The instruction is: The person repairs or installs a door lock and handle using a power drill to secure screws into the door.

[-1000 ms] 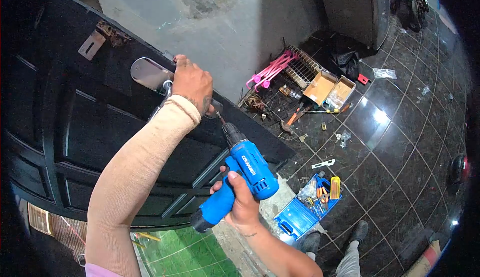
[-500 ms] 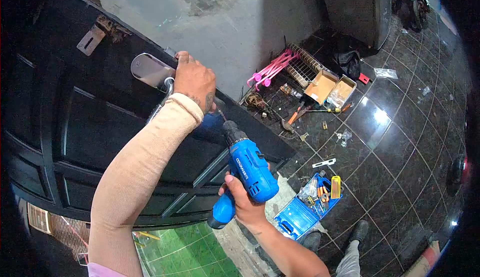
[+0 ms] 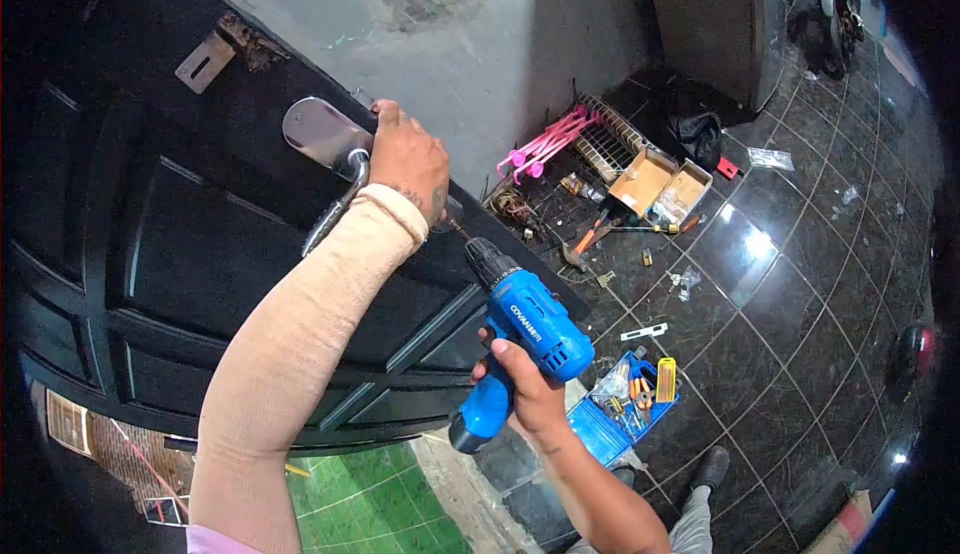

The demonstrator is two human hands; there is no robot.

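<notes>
My right hand (image 3: 532,386) is wrapped around the grip of a blue cordless drill (image 3: 540,322), with the thumb along its side. The drill's bit points up and left at the lower end of a metal door handle plate (image 3: 318,132). My left hand (image 3: 412,162) is closed over the middle of that plate and presses it against the dark panelled door (image 3: 225,239); the fingertips are partly hidden. A curved lever handle (image 3: 336,216) hangs from the plate beside my wrist. Whether the bit touches the plate or a screw cannot be made out.
A slotted metal bracket (image 3: 206,62) sits on the door farther up. On the dark tiled floor lie an open blue toolbox (image 3: 600,432), a hammer (image 3: 584,244), an open cardboard box (image 3: 643,182), a pink rack (image 3: 548,142) and a white slotted strip (image 3: 643,332).
The drill and my right hand have shifted slightly right in view. The door, plate and left hand also appear farther right. Both holds are unchanged.
</notes>
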